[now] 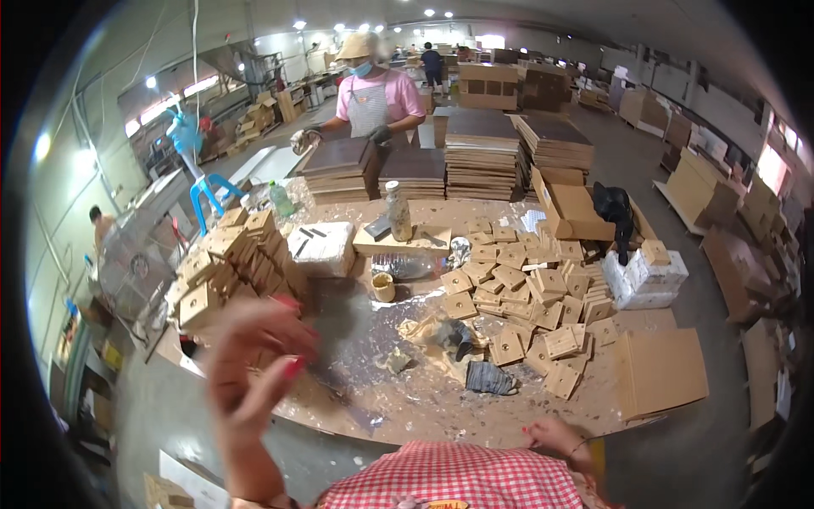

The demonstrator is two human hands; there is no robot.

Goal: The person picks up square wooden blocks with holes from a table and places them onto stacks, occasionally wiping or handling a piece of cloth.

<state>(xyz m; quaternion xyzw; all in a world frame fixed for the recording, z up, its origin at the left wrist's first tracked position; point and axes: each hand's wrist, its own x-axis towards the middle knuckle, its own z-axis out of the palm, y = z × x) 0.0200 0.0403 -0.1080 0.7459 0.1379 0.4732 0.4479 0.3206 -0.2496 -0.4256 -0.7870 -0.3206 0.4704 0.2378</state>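
Note:
My left hand (263, 365) is raised over the left part of the workbench, smeared by motion. Its fingers curve, with the thumb apart from them, and I see nothing held. Just beyond it rises a stack of small wooden blocks with holes (229, 263). My right hand (555, 434) rests low at the bench's near edge, fingers loosely stretched and nothing visible in them. Between the hands lie a dark grey glove (490, 378) and a crumpled cloth (424, 332). A loose heap of similar wooden blocks (517, 288) spreads over the right half.
A small tub (383, 287), a clear plastic bottle (407, 266) and a smeared bottle (397, 212) stand or lie mid-bench. Cardboard (661, 371) sits at right. Dark panels (482, 148) are stacked behind, near a masked co-worker (377, 97) wearing gloves. A blue fan (182, 131) stands left.

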